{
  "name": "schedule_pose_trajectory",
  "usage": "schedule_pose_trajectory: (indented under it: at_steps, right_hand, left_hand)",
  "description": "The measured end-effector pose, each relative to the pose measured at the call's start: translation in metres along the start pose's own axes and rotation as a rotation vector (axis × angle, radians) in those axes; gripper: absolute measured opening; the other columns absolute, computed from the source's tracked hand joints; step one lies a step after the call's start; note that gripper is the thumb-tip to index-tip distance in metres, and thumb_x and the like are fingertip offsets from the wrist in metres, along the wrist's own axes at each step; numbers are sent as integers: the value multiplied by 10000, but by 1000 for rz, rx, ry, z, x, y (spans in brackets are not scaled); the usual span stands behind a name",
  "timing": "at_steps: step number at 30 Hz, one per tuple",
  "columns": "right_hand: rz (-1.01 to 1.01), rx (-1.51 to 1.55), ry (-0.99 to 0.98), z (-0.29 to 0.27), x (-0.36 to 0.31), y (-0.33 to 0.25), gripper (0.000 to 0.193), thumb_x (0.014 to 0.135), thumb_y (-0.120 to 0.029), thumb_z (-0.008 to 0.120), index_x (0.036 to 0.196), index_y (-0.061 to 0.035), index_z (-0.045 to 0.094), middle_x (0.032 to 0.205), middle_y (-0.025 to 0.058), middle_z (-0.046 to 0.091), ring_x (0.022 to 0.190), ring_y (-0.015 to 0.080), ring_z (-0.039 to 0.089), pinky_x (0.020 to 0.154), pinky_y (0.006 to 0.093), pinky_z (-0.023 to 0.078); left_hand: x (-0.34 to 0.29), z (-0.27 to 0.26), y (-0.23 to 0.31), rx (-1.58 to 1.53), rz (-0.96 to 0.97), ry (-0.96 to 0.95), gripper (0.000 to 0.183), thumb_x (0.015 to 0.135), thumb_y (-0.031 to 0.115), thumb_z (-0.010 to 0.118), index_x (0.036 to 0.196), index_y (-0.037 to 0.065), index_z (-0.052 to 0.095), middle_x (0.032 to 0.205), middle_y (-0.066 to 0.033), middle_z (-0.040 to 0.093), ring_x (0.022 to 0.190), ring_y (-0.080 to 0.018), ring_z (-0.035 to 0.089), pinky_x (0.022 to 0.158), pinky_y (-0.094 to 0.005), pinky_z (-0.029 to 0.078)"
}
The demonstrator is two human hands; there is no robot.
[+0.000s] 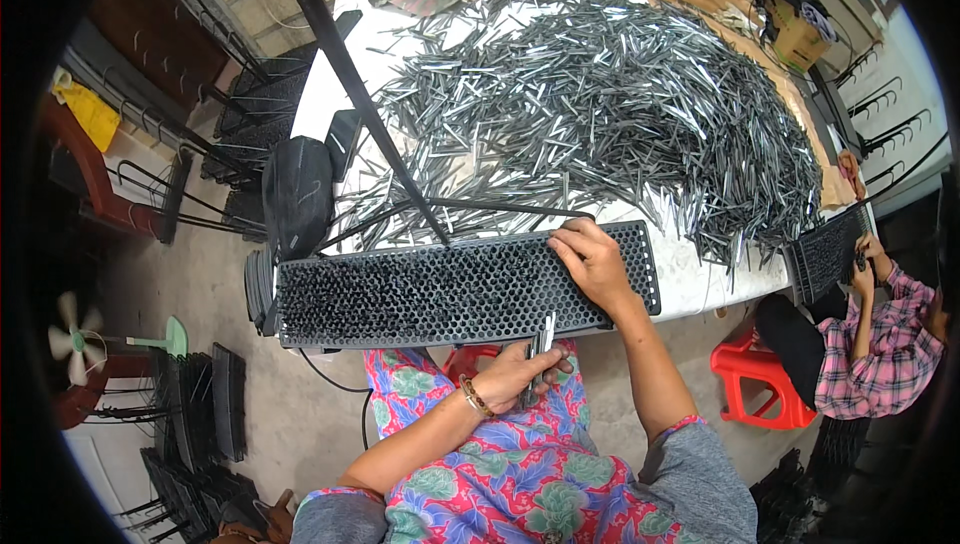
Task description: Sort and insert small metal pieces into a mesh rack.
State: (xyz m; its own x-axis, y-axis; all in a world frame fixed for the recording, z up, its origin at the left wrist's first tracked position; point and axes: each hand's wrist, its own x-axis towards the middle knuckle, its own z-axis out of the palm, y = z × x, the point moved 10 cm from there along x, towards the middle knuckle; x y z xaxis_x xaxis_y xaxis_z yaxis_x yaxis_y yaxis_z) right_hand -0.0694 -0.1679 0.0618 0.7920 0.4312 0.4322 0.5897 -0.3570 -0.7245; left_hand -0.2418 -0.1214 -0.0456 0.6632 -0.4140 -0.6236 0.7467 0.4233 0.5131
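In front of me a long black board [420, 289] with rows of round holes lies tilted along the near edge of the table. Its left part looks filled with dark pieces; the holes at the right look more open. My left hand [512, 376], with a beaded bracelet at the wrist, is closed round a small bundle of thin black and silvery strips [546, 336] just below the board's near edge. At the board's upper right, my right hand [597, 262] has its fingers bent and pressed together over the holes. Whatever those fingertips hold is hidden.
A big heap of loose strips [620, 114] covers the white table [700, 284]. A dark pole [350, 74] slants down behind the board. A black bag [298, 194] sits at left. At right, a person [870, 344] works beside a red stool [755, 379]. A fan [78, 344] stands left.
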Motion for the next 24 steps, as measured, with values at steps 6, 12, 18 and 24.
schedule_pose_trajectory:
  at_steps: [6,12,18,24]
  right_hand:
    - [-45,-83,-14,1,-1,0,152,837,-73,647,943,34,662,916,143,626,807,286,621,720,341,497]
    - [216,189,-169,-1,-10,-12,179,831,-95,665,958,30,665,915,131,634,816,224,615,696,297,482]
    - [614,706,-397,31,-56,-4,225,868,-208,672,888,15,699,703,-10,609,617,30,511,526,209,400]
    - [690,581,-114,-2,-41,18,216,855,-191,684,901,19,699,700,4,637,597,43,539,529,189,417]
  left_hand:
    - [5,-4,-4,44,16,-65,234,945,227,560,1037,14,587,853,-35,621,654,-61,533,544,-217,472]
    - [-6,6,26,-64,153,-54,264,969,219,513,1107,-2,557,915,-48,604,773,-103,573,676,-265,514]
    - [-6,15,43,25,235,-75,266,976,193,493,1157,1,530,942,-67,617,763,-113,591,677,-262,517]
    - [-3,9,44,69,256,-40,291,983,203,478,1186,-3,511,914,-72,621,738,-98,583,623,-250,507]
